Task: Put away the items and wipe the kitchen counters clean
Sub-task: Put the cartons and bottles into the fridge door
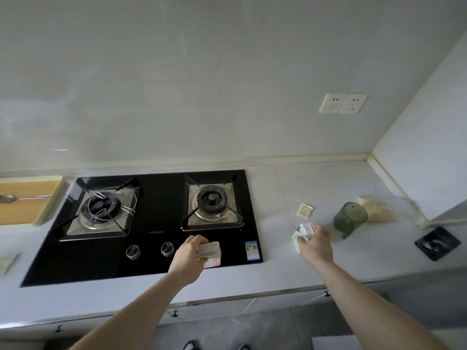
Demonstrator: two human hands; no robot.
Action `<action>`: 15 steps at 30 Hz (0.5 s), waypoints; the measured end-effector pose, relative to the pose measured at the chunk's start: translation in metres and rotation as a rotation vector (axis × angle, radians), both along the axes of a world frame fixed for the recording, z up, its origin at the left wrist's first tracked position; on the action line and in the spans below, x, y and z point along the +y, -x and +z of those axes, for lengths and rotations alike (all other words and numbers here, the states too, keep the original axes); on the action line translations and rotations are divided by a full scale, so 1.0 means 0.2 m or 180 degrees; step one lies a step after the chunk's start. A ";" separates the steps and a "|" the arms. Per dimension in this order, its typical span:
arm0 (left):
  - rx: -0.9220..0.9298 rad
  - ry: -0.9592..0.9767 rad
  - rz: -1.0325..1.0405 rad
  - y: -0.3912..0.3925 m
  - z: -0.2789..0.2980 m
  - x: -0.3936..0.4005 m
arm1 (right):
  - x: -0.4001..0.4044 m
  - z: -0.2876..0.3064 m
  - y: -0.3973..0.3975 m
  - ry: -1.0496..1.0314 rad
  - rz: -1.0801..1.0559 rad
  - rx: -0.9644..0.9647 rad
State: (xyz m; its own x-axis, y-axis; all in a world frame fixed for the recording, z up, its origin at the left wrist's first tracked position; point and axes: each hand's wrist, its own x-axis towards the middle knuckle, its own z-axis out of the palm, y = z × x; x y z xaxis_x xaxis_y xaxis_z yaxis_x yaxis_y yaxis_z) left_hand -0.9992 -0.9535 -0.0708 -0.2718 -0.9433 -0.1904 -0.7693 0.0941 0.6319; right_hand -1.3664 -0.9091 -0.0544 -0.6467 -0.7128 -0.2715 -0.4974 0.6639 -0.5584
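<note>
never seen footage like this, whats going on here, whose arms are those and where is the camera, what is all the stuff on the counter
There is no machine here. One wide-angle camera sits on a person's head and looks forward and down, so the two bare arms reaching in from below are that person's own. They are tidying a kitchen counter.

The left hand grips a small pale packet over the front edge of the black gas hob. The right hand holds a small white and green carton just above the counter.

Also on the counter: a green glass cup, a small flat sachet, a pale bag by the wall, and a dark square dish. A wooden board lies far left.
</note>
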 end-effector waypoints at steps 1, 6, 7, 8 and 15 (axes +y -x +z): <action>0.0016 0.0006 0.0038 0.00 -0.01 0.01 | -0.02 -0.02 0.02 0.0001 -0.0065 0.0006; 0.0057 -0.0035 0.0306 -0.03 -0.05 0.03 | -0.09 -0.09 0.09 -0.0248 0.0017 0.0058; 0.0088 -0.0069 0.0363 -0.04 -0.05 0.03 | -0.08 -0.08 0.08 -0.0248 0.0101 0.0147; 0.0140 -0.0098 0.0412 -0.04 -0.06 0.03 | -0.08 -0.06 0.07 -0.0210 0.0177 0.0223; 0.0216 -0.0178 0.0463 -0.05 -0.05 0.02 | -0.09 0.08 -0.18 0.0661 0.0933 -0.0056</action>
